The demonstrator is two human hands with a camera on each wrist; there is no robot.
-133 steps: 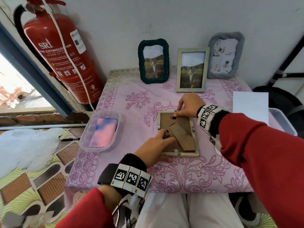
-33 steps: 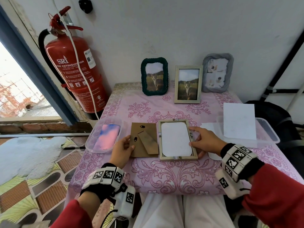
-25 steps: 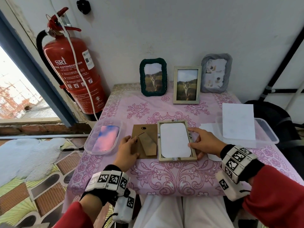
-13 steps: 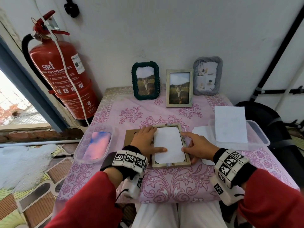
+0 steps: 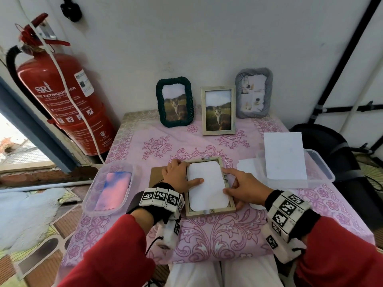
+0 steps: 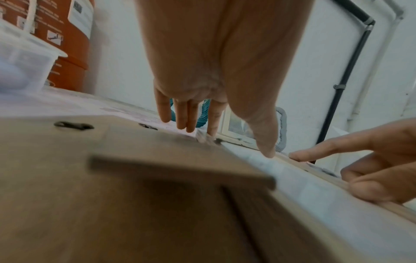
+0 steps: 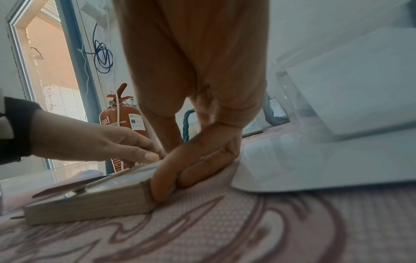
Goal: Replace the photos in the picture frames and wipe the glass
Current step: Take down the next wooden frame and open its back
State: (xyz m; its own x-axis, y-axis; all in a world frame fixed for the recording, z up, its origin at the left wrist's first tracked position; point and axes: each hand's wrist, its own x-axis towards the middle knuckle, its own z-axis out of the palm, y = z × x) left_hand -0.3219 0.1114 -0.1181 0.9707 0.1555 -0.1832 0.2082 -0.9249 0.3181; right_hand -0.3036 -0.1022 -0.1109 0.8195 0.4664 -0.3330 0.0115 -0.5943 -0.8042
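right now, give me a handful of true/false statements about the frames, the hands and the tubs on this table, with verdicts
1. The wooden frame in front of the person lies face down with its back open, a white sheet showing inside. True.
2. The brown backing board is fitted in that frame. False: it lies on the cloth to the frame's left, partly under the left hand.
3. The right hand touches the frame's right side. True.
4. Three frames stand upright at the wall. True: a green frame, a light wooden frame and a grey frame.
5. The pink and blue cloth lies in the right tub. False: it is in the left tub.
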